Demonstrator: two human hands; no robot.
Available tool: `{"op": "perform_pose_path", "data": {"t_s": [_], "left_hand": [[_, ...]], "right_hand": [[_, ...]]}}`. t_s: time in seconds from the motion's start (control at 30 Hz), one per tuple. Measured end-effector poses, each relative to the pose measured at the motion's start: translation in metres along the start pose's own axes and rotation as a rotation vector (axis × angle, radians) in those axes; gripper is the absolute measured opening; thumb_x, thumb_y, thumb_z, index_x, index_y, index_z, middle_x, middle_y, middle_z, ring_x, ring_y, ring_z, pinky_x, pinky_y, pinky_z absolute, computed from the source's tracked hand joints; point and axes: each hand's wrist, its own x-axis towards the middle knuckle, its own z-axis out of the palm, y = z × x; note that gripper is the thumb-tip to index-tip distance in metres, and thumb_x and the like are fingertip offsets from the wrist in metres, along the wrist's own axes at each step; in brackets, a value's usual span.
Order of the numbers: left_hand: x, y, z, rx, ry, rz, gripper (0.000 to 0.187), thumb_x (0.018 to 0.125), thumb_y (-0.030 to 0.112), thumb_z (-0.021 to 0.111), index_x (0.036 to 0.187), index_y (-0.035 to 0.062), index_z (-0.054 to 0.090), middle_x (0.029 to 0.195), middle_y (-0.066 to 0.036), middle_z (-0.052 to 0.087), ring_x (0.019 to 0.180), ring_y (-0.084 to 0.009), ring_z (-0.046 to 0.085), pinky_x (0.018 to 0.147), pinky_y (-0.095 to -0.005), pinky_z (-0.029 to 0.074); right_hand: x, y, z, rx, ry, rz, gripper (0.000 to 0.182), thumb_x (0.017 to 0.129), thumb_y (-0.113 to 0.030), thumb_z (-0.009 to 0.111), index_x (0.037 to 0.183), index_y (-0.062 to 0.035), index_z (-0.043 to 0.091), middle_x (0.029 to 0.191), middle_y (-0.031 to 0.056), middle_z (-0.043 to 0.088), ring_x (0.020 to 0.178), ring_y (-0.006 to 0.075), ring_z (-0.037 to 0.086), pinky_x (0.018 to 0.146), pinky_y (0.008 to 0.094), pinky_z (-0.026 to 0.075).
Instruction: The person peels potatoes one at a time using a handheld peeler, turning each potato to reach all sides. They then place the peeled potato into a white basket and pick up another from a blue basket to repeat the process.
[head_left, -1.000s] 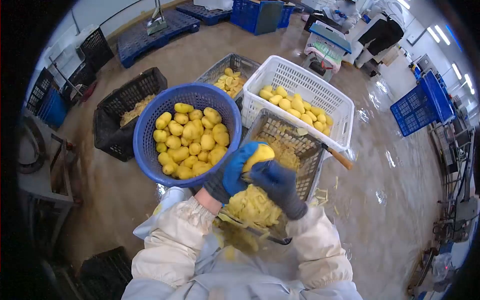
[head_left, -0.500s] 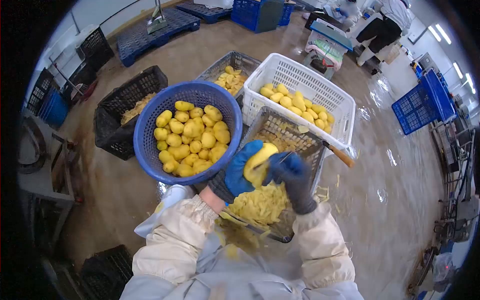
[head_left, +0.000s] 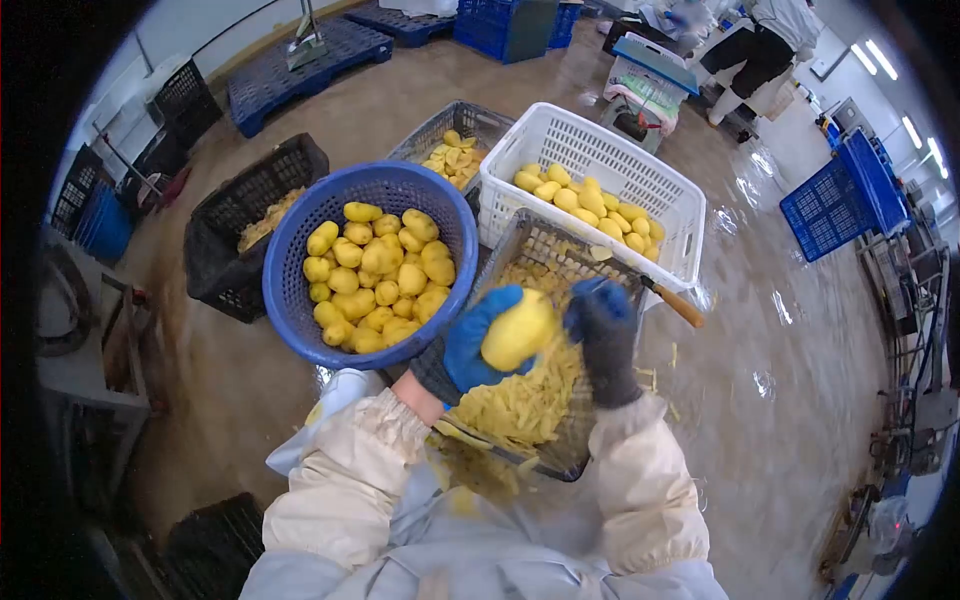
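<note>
In my blue-gloved left hand (head_left: 473,340) is a large yellow potato (head_left: 521,330), its smooth, pale side facing up. My right hand (head_left: 605,335), gloved and smeared by motion, is closed just to the right of the potato, apart from it. It grips a thin peeling tool that its fingers mostly hide. Beneath both hands stands a dark mesh crate (head_left: 500,262) with a heap of yellow peelings (head_left: 525,408). A wooden-handled tool (head_left: 678,304) lies over the crate's right rim, its other end not clear.
Potatoes fill a round blue basket (head_left: 283,268) on the left; more lie in a white crate (head_left: 630,155) beyond. Black crate (head_left: 215,262) and grey crate (head_left: 412,145) hold scraps. A blue crate (head_left: 825,208) stands right. A person (head_left: 765,50) works at the back right, above wet floor.
My right hand has drawn off the potato, to the right and slightly down. The left hand still holds the potato, now turned with more of its smooth side showing.
</note>
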Motion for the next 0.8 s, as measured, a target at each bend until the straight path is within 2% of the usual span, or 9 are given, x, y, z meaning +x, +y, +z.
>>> {"op": "perform_pose_path", "data": {"t_s": [0.07,0.3,0.33,0.4,0.53,0.63,0.7,0.77,0.8], "left_hand": [[0.019,-0.02,-0.017,-0.143,-0.397,-0.215,0.037,0.089,0.036,0.056,0.112,0.0068,0.057,0.096,-0.011,0.064,0.085,-0.0226,0.064,0.065,-0.0351,0.056],[0.044,-0.019,-0.039,-0.398,-0.256,-0.059,0.048,0.092,0.045,0.048,0.119,0.0051,0.053,0.105,-0.015,0.062,0.087,-0.0274,0.063,0.074,-0.037,0.054],[0.051,-0.028,-0.048,-0.291,-0.32,0.048,0.048,0.093,0.045,0.047,0.12,0.0061,0.053,0.106,-0.015,0.062,0.088,-0.0278,0.063,0.075,-0.0371,0.054],[0.044,-0.028,-0.039,-0.069,-0.129,0.17,0.048,0.094,0.044,0.045,0.12,0.0049,0.052,0.104,-0.015,0.062,0.085,-0.0272,0.063,0.073,-0.0365,0.054],[0.03,-0.018,-0.024,-0.411,-0.695,-0.198,0.052,0.094,0.043,0.045,0.127,0.0028,0.047,0.104,-0.015,0.06,0.086,-0.0247,0.061,0.074,-0.0314,0.053],[0.028,-0.017,-0.017,-0.48,-0.422,-0.22,0.051,0.094,0.042,0.045,0.127,0.0022,0.047,0.102,-0.014,0.061,0.085,-0.0229,0.061,0.073,-0.0311,0.053],[0.035,-0.023,-0.027,0.405,-0.291,0.57,0.05,0.094,0.038,0.047,0.127,0.0009,0.047,0.101,-0.012,0.06,0.085,-0.0197,0.061,0.073,-0.0302,0.053],[0.036,-0.025,-0.04,0.624,-0.314,0.654,0.05,0.094,0.036,0.049,0.128,0.0004,0.046,0.103,-0.011,0.059,0.088,-0.0181,0.06,0.074,-0.0298,0.053],[0.036,-0.027,-0.042,0.84,-0.335,0.743,0.05,0.093,0.035,0.05,0.129,-0.0001,0.044,0.105,-0.01,0.058,0.091,-0.0166,0.06,0.075,-0.0294,0.052]], "right_hand": [[0.039,0.022,-0.048,0.123,0.161,0.098,0.013,0.088,-0.018,0.06,0.087,-0.0049,0.059,0.065,0.0038,0.058,0.05,0.0102,0.05,0.046,0.0216,0.04],[-0.034,0.001,0.017,-0.093,-0.274,0.026,0.019,0.084,-0.016,0.067,0.096,-0.0026,0.063,0.077,0.0064,0.065,0.066,0.0082,0.059,0.054,0.0205,0.045],[-0.038,0.012,0.024,-0.377,-0.399,-0.348,0.02,0.083,-0.016,0.068,0.097,-0.0025,0.064,0.078,0.0072,0.066,0.068,0.0071,0.06,0.055,0.02,0.045],[-0.036,0.006,0.022,-0.426,-0.3,-0.083,0.016,0.083,-0.015,0.067,0.092,-0.0029,0.063,0.074,0.006,0.064,0.062,0.0069,0.058,0.053,0.021,0.044],[0.034,0.021,-0.045,0.134,0.177,-0.084,0.01,0.086,-0.012,0.062,0.087,-0.0021,0.059,0.067,0.0061,0.061,0.05,0.0117,0.053,0.047,0.0236,0.042],[0.016,-0.006,-0.022,0.051,0.112,-0.063,0.011,0.086,-0.013,0.061,0.087,-0.0014,0.059,0.068,0.0074,0.061,0.051,0.0121,0.054,0.046,0.0233,0.042],[-0.009,-0.007,0.006,0.037,0.051,-0.012,0.012,0.086,-0.013,0.063,0.087,-0.0016,0.06,0.068,0.0068,0.061,0.053,0.0118,0.056,0.046,0.0236,0.043],[-0.019,0.0,0.012,-0.281,-0.216,-0.053,0.017,0.087,-0.016,0.061,0.089,0.0008,0.06,0.067,0.0063,0.06,0.053,0.0121,0.057,0.046,0.0217,0.043],[-0.004,-0.011,0.001,-0.05,-0.101,0.087,0.015,0.087,-0.016,0.06,0.088,-0.0001,0.061,0.065,0.0039,0.059,0.052,0.0102,0.054,0.046,0.0217,0.043]]}}
